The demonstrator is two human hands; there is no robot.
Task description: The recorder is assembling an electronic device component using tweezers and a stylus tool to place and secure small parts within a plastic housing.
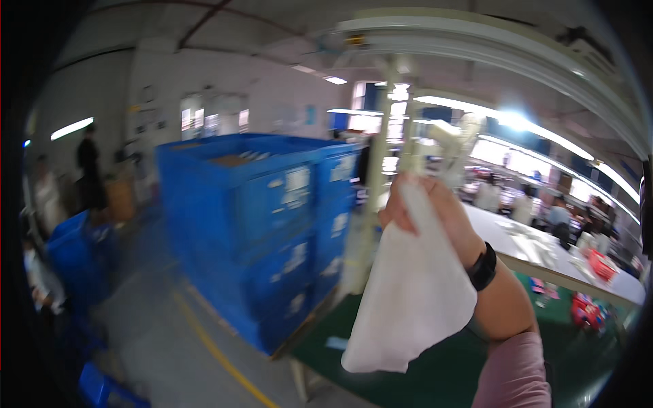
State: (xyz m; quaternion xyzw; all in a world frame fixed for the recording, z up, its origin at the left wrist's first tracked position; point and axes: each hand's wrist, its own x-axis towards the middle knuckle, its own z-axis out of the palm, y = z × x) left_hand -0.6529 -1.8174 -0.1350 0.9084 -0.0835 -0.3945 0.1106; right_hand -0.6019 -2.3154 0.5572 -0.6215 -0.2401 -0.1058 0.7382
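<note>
My right hand (pixel 441 212) is raised in front of the pale post, its fingers closed on the top of a white cloth (pixel 415 299). The thin sheet hangs down from the grip and widens toward a loose, uneven lower edge. A dark watch (pixel 482 266) is on the wrist, and a pink sleeve (pixel 515 374) covers the arm above it. Behind the hanging cloth spreads a dark green surface (pixel 326 360). My left hand does not show anywhere in the picture.
Large blue bins (pixel 272 231) stand stacked left of the hand. A white worktable (pixel 544 255) at the right holds a red basket (pixel 601 265). A pale post (pixel 381 156) rises behind the hand. Several people are at the far right; another person (pixel 88 166) stands far left.
</note>
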